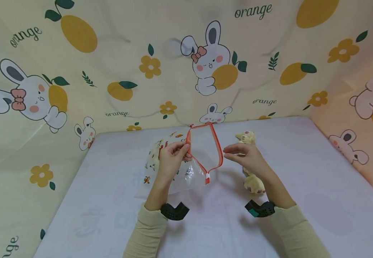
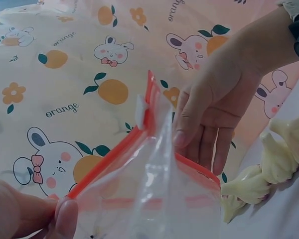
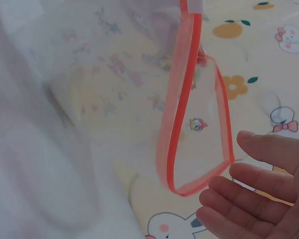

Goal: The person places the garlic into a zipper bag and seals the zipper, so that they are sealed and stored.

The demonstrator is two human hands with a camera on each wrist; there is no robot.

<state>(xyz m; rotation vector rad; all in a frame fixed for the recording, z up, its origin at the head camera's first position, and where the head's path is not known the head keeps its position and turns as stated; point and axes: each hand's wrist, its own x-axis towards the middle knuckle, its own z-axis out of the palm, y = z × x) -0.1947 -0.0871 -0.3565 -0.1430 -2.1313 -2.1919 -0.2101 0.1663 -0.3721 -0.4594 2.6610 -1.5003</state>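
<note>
A clear zip bag (image 1: 181, 182) with small coloured prints and a red zip edge stands with its mouth spread wide. My left hand (image 1: 171, 159) pinches the near-left part of that edge between thumb and fingers. The white slider (image 1: 207, 176) sits at the corner of the mouth closest to me. My right hand (image 1: 249, 154) holds nothing; its fingers reach out loosely toward the right side of the mouth, fingertips right at the red rim (image 3: 228, 134) in the right wrist view. Beside and partly under the right forearm lies a string of pale garlic bulbs (image 1: 254, 184), its middle hidden.
A white-covered table (image 1: 109, 215) lies beneath everything. Behind it and at both sides hangs a cream sheet (image 1: 115, 64) printed with rabbits and oranges. Each wrist carries a dark strapped camera (image 1: 175, 211).
</note>
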